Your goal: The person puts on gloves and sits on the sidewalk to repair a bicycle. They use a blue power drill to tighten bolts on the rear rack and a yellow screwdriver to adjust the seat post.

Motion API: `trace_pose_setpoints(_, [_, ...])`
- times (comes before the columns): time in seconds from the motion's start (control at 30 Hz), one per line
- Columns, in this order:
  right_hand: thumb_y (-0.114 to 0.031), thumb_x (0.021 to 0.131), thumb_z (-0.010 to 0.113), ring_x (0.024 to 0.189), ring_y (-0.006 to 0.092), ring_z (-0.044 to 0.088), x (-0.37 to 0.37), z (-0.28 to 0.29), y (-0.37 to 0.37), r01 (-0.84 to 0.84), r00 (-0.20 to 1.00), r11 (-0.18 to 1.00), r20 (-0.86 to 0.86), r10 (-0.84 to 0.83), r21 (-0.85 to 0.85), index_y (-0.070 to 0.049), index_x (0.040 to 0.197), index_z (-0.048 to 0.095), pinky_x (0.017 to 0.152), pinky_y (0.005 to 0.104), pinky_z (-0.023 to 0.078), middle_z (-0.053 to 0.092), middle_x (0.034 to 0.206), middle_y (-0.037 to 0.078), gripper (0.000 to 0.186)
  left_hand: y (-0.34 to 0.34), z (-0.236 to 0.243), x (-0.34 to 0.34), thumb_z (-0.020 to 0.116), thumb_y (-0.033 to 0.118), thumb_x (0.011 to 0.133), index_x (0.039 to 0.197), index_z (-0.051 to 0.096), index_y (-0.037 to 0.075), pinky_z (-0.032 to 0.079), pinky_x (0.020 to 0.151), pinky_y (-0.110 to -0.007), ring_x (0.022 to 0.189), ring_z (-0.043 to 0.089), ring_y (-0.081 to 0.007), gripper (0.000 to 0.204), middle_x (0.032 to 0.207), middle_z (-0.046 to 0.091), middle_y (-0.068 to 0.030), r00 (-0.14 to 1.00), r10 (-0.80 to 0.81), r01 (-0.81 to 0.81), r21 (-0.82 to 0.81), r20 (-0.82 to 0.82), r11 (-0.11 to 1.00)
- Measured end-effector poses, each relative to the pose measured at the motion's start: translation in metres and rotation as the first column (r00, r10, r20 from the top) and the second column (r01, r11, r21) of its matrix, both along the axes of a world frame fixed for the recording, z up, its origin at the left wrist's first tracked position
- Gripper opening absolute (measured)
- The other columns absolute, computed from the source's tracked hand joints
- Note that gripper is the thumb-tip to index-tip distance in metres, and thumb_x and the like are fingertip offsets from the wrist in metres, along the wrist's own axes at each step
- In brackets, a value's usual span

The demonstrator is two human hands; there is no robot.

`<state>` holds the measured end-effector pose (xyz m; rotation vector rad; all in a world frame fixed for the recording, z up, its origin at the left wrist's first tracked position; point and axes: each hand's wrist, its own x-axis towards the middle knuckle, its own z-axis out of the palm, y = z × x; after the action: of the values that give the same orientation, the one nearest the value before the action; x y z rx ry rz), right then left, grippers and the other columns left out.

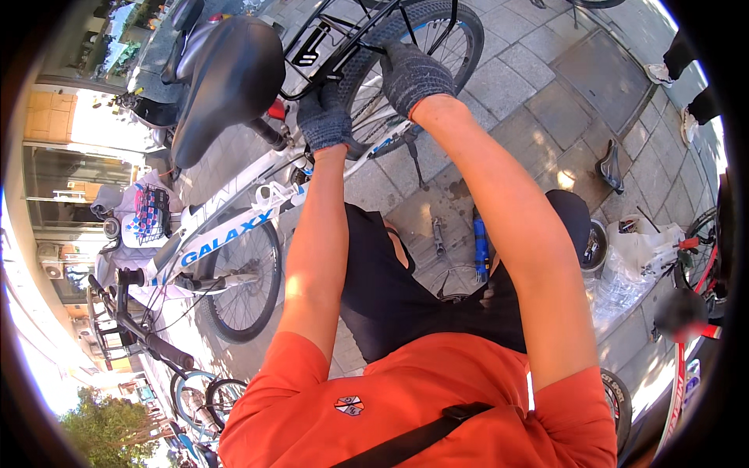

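A white bicycle (226, 234) with blue markings stands at my left, its black saddle (234, 78) toward the far side. Over its rear wheel (468, 35) sits a black metal rear rack (337, 43). My left hand (324, 121), in a dark grey knit glove, is closed at the rack's end near the saddle, its fingertips partly hidden. The right hand (417, 78), gloved alike, has its fingers curled round the rack's side beside the tyre. A red reflector (277, 109) shows under the saddle, next to the left hand.
Between my legs lie a blue cylindrical tool (480, 248) and a silver metal tool (438, 234). A loose black saddle (610, 165), a round metal bowl (596, 243) and clear plastic wrapping (628, 285) lie at right. Another person's shoes (659, 74) show farther off. A red bicycle (675, 390) stands lower right.
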<state>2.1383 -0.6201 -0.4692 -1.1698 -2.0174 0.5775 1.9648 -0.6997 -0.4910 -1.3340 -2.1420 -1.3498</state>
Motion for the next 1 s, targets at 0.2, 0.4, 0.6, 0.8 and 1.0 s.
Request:
trace_pose_setpoints(0.2, [-0.024, 0.091, 0.058, 0.098, 0.0416, 0.066, 0.103, -0.027, -0.031, -0.101, 0.966, 0.994, -0.237, 0.106, 0.036, -0.005, 0.111, 0.069, 0.089, 0.0492, 0.052, 0.070, 0.102, 0.024, 0.030, 0.017, -0.007, 0.002, 0.062, 0.038, 0.094, 0.111, 0.073, 0.006, 0.049, 0.088, -0.043, 0.099, 0.069, -0.0358, 0.038, 0.104, 0.073, -0.0192, 0.994, 0.006, -0.018, -0.105, -0.110, 0.994])
trace_pose_setpoints(0.4, [-0.023, 0.094, 0.063, 0.088, 0.0327, 0.070, 0.279, -0.033, -0.094, 0.281, 0.767, 0.942, -0.546, -0.336, -0.184, -0.004, 0.110, 0.069, 0.078, 0.0404, 0.055, 0.071, 0.100, 0.020, 0.026, -0.013, 0.000, -0.015, 0.054, 0.049, 0.094, 0.114, 0.072, 0.011, 0.049, 0.086, -0.043, 0.100, 0.066, -0.0366, 0.046, 0.108, 0.072, -0.0161, 0.979, 0.074, -0.118, -0.233, -0.190, 0.965])
trace_pose_setpoints(0.6, [-0.030, 0.089, 0.064, 0.084, 0.0279, 0.072, 0.448, -0.238, -0.172, 0.431, 0.428, 0.326, -0.127, -0.895, -0.841, -0.001, 0.108, 0.072, 0.077, 0.0381, 0.056, 0.073, 0.095, 0.020, 0.036, 0.012, 0.000, 0.001, 0.057, 0.038, 0.096, 0.112, 0.073, 0.004, 0.054, 0.075, -0.035, 0.086, 0.070, -0.0253, 0.041, 0.106, 0.075, -0.0116, 0.980, 0.013, -0.043, -0.151, -0.198, 0.988])
trace_pose_setpoints(0.8, [-0.034, 0.082, 0.059, 0.098, 0.0406, 0.069, 0.462, -0.401, -0.232, 0.538, 0.575, 0.096, 0.281, -0.768, -0.838, -0.003, 0.099, 0.075, 0.090, 0.0441, 0.052, 0.072, 0.097, 0.022, 0.039, 0.004, 0.008, -0.016, 0.058, 0.032, 0.094, 0.107, 0.074, 0.002, 0.055, 0.070, -0.033, 0.078, 0.069, -0.0215, 0.035, 0.096, 0.075, -0.0109, 0.971, -0.028, -0.028, -0.231, -0.237, 0.973])
trace_pose_setpoints(1.0, [-0.031, 0.082, 0.059, 0.069, 0.0317, 0.070, 0.439, -0.417, -0.202, 0.462, 0.692, 0.057, 0.320, -0.647, -0.885, -0.001, 0.096, 0.074, 0.068, 0.0410, 0.055, 0.071, 0.081, 0.020, 0.037, -0.007, 0.012, 0.018, 0.055, 0.033, 0.098, 0.110, 0.073, 0.003, 0.051, 0.073, -0.034, 0.078, 0.068, -0.0191, 0.037, 0.098, 0.075, -0.0088, 0.987, 0.044, -0.075, -0.199, -0.156, 0.977])
